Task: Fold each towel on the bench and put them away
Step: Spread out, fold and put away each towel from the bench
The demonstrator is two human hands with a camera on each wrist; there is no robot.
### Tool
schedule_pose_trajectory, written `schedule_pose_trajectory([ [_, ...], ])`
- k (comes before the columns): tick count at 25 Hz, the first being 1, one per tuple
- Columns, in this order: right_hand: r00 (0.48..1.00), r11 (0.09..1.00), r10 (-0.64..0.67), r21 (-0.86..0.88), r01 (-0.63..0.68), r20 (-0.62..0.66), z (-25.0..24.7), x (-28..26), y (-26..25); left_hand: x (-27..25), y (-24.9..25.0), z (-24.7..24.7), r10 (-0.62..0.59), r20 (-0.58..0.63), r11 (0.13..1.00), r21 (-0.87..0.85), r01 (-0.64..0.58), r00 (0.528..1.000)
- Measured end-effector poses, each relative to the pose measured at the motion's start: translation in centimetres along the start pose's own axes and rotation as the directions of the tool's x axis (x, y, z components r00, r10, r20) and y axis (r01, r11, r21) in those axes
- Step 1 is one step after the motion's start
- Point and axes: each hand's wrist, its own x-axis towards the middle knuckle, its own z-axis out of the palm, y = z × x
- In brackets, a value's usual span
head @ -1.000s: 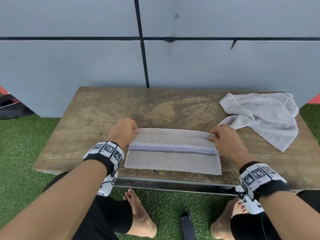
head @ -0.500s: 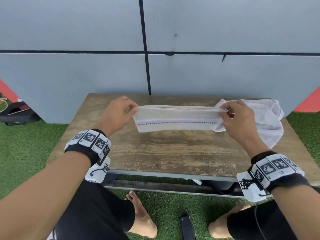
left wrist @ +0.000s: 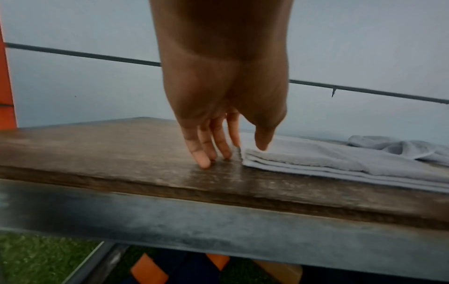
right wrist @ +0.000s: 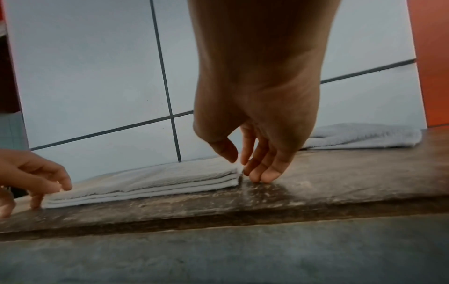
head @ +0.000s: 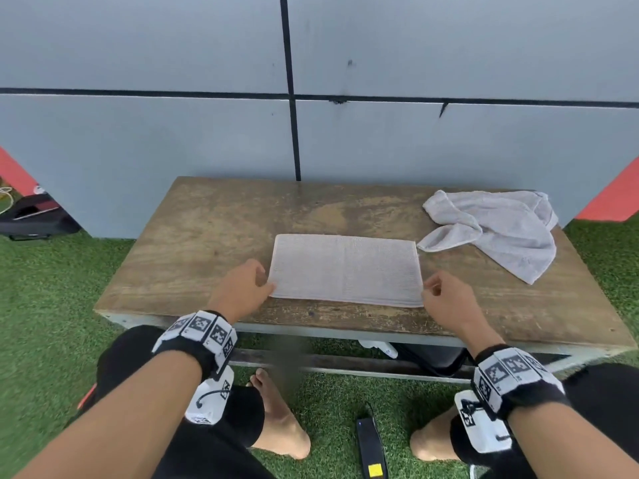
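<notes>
Grey panelled wall with dark seams stands behind a worn wooden surface on a metal frame, set on green artificial grass. A folded towel lies flat as a layered rectangle near the front middle of the surface; a second, crumpled towel lies at the far right corner, one loose end just beside the folded towel's far right corner. The left hand sits at the folded towel's left edge, fingers straight and touching the surface just beside the cloth, thumb above the top layer, grip apart and holding nothing. The right hand mirrors it at the right edge, fingertips on the surface against the stack's end, thumb over the top, grip likewise apart.
</notes>
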Motion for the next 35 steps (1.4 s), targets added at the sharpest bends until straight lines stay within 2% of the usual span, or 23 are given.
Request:
schedule_pose_trajectory([
  [4,1.0,0.993,0.021,-0.117,-0.024,-0.023,0.5,0.1,-0.6,0.5,1.8,0.7,-0.092,-0.059,0.989,0.111,0.098,0.994],
  [9,0.998,0.999,0.049,-0.022,-0.05,-0.043,-0.7,0.2,-0.3,1.0,1.6,0.1,-0.099,-0.08,0.995,0.021,0.101,0.992],
  [13,0.988,0.995,0.082,-0.072,-0.073,0.13,-1.1,-0.2,-0.3,1.2,0.9,0.1,-0.157,-0.024,0.987,0.03,0.158,0.987],
  [15,0.984,0.99,0.112,-0.104,-0.098,0.141,-1.1,-0.4,-0.6,1.2,1.2,0.3,-0.178,-0.044,0.983,0.031,0.179,0.983],
  [17,0.997,0.982,0.068,-0.173,-0.072,-0.028,-0.9,-0.6,-1.4,1.0,2.6,0.3,-0.122,-0.145,0.991,0.037,0.129,0.982],
  [19,0.983,0.974,-0.086,-0.223,0.049,-0.162,0.1,-0.2,-3.2,1.4,5.1,0.6,0.039,-0.212,0.999,0.031,-0.033,0.977],
  [21,0.955,0.942,-0.272,-0.235,0.239,-0.12,2.2,0.8,-6.2,2.9,8.1,1.9,0.238,-0.217,0.971,0.056,-0.232,0.947],
  [23,0.928,0.895,-0.372,-0.266,0.359,0.004,5.5,2.5,-8.6,5.0,10.6,4.3,0.363,-0.158,0.931,0.102,-0.351,0.918],
  [25,0.924,0.87,-0.363,-0.31,0.383,0.121,8.3,3.9,-9.2,6.1,11.2,7.0,0.344,-0.039,0.926,0.179,-0.332,0.938],
  [27,0.927,0.847,-0.343,-0.378,0.374,0.15,10.2,4.8,-8.2,6.5,10.2,8.9,0.295,0.017,0.91,0.3,-0.287,0.955],
  [29,0.927,0.841,-0.349,-0.391,0.373,0.134,11.0,5.1,-7.3,6.5,9.3,9.5,0.31,0.008,0.891,0.345,-0.294,0.951],
  [35,0.938,0.863,-0.33,-0.37,0.345,0.106,10.8,5.1,-7.1,6.7,9.3,9.7,0.301,-0.022,0.912,0.298,-0.281,0.953],
])
